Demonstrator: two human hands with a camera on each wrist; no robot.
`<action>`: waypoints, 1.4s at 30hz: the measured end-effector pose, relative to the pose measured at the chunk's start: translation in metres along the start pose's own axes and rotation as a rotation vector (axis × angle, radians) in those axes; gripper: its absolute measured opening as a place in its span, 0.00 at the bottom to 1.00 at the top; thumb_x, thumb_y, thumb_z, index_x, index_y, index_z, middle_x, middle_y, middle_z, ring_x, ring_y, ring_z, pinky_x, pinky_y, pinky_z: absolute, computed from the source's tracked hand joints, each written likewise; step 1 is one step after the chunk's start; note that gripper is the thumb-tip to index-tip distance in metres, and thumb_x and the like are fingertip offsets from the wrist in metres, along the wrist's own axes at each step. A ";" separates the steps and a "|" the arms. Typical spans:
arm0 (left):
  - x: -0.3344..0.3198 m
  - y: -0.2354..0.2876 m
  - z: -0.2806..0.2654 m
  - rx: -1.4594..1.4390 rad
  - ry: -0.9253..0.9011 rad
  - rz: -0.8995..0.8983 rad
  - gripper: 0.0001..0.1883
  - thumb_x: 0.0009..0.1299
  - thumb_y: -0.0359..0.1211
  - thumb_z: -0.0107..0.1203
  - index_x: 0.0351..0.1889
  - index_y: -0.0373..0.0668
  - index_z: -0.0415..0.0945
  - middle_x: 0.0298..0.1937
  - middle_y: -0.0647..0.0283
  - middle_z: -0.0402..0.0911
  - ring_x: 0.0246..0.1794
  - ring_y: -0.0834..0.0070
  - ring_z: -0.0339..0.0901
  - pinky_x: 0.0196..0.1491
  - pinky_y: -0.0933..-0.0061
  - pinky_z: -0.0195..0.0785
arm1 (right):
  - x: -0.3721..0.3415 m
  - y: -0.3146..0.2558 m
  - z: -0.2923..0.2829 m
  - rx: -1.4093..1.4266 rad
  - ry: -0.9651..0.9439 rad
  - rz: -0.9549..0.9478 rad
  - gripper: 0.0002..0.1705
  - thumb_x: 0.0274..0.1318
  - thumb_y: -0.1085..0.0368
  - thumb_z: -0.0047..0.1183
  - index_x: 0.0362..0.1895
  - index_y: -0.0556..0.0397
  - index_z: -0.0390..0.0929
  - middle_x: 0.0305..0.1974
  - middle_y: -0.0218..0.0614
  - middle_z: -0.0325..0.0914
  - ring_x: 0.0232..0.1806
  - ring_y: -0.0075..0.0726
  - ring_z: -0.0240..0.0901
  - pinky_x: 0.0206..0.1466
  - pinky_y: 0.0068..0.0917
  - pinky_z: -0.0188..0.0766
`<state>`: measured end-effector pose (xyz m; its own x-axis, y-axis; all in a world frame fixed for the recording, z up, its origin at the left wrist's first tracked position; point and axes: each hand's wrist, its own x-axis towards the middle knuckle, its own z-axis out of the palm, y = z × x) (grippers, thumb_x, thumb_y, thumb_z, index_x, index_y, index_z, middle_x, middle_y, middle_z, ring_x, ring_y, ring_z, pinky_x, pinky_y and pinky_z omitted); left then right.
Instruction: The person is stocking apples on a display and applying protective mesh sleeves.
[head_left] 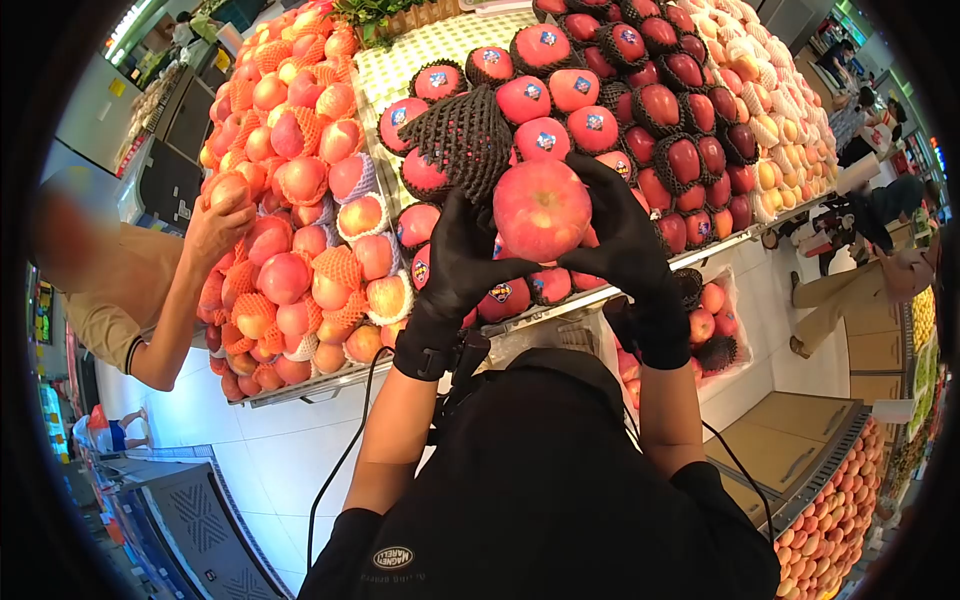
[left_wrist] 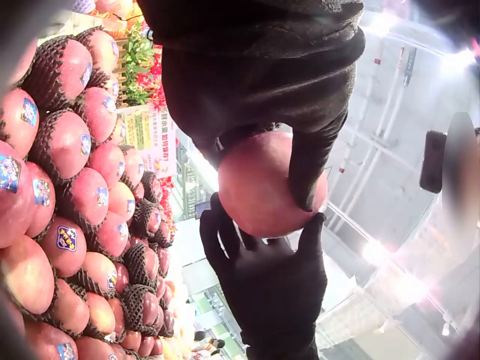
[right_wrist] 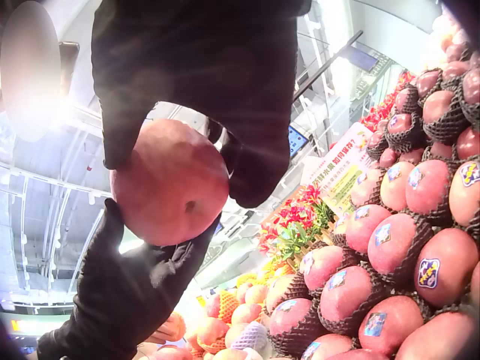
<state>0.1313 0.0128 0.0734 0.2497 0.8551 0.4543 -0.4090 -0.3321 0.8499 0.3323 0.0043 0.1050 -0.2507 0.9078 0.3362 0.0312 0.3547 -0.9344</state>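
A large bare red apple [head_left: 542, 210] is held up between two black-gloved hands, above the fruit display. My left hand [head_left: 455, 260] grips its left side, thumb underneath, and my right hand [head_left: 622, 235] grips the right side with fingers curved over it. Both wrist views show the apple [left_wrist: 262, 184] [right_wrist: 172, 182] clasped from opposite sides. A black foam net [head_left: 462, 140] lies over apples just beyond the left fingers; whether they touch it is hidden.
Netted, stickered apples [head_left: 594, 122] fill the display's middle, with orange-netted fruit [head_left: 335, 275] to the left and pale-netted fruit [head_left: 775, 130] to the right. Another person's hand [head_left: 218, 225] holds a fruit at the left. A box of apples [head_left: 735, 300] sits below the display edge.
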 end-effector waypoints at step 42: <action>-0.007 -0.019 -0.042 1.016 0.210 -0.159 0.14 0.73 0.39 0.51 0.37 0.38 0.78 0.28 0.55 0.82 0.30 0.63 0.81 0.34 0.65 0.69 | -0.017 0.040 -0.019 0.203 0.107 0.178 0.24 0.65 0.66 0.52 0.62 0.58 0.63 0.58 0.43 0.71 0.59 0.44 0.72 0.61 0.46 0.74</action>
<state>0.1001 0.0300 0.0432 0.0384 0.9378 0.3451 0.5689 -0.3045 0.7640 0.3560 0.0071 0.0637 -0.1552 0.9740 0.1650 -0.1313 0.1452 -0.9807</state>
